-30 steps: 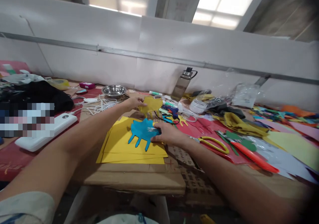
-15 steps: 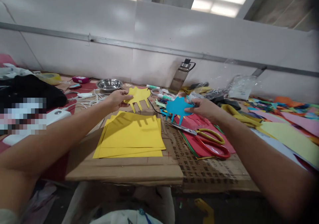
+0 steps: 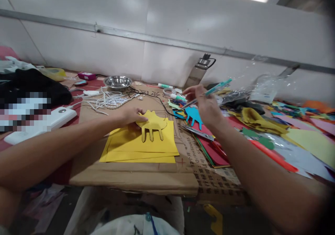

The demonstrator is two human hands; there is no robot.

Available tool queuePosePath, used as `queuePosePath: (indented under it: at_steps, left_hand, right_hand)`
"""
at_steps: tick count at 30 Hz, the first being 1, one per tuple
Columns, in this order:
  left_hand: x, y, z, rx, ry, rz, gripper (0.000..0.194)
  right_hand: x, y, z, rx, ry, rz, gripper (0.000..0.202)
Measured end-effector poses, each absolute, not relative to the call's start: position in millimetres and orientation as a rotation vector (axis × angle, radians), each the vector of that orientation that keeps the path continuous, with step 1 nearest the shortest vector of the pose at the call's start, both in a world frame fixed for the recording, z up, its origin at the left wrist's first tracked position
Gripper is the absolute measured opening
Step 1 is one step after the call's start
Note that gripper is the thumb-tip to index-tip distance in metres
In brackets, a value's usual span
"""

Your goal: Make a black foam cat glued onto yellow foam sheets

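In the middle of the frame, the left hand (image 3: 134, 117) grips the left edge of a yellow paper cut-out (image 3: 153, 123), its thumb on top. The cut-out has several legs pointing towards the bottom of the frame and is now over a loose stack of yellow sheets (image 3: 143, 149); half a second ago it was held up beyond them. Whether it lies flat on the top sheet or just above it, I cannot tell.

The right hand (image 3: 209, 106), right of centre, has changed what it holds. The blue cut-out (image 3: 193, 114) that was in its fingers is now down beside it, partly hidden by the hand, near the blades of the scissors (image 3: 200, 133). Those fingers are closed around a teal pen (image 3: 219, 86), which slants towards the lower left, its tip clear of the yellow paper. So the yellow shape and the pen are both in hand, while the blue one is out of the grip.

Red sheets (image 3: 208, 150) lie under the scissors, right of the yellow stack. Cardboard (image 3: 131, 179) covers this part of the worktop, with a metal bowl (image 3: 118, 83) left of centre and a bottle (image 3: 195, 76) towards the upper right.
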State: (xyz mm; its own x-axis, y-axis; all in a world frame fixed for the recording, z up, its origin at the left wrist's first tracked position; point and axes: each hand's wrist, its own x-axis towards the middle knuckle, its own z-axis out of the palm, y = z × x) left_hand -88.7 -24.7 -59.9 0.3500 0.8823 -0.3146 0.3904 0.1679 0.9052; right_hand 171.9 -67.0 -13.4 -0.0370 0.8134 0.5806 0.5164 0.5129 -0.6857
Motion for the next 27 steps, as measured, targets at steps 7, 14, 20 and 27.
queuePosePath:
  at_steps: [7,14,20,27]
  left_hand:
    - [-94.7,-40.3,-57.2,2.228,1.535,0.381,0.037]
    - [-80.0,-74.8,-69.2,2.778,1.161,0.722,0.019]
    - [-74.4,-84.2,-78.0,2.888,0.902,0.539,0.024]
    - [-80.5,-84.1,-86.2,3.039,0.739,0.556,0.019]
  right_hand:
    - [121.5,-77.9,-44.3,-1.043,-1.782,0.812,0.049]
    - [126.0,-74.0,-62.5,-1.118,-1.661,0.844,0.027]
    - [127.9,-71.3,-64.3,-1.091,-1.567,0.915,0.028]
    - [124.7,-73.5,-65.6,-0.999,-1.510,0.959,0.036]
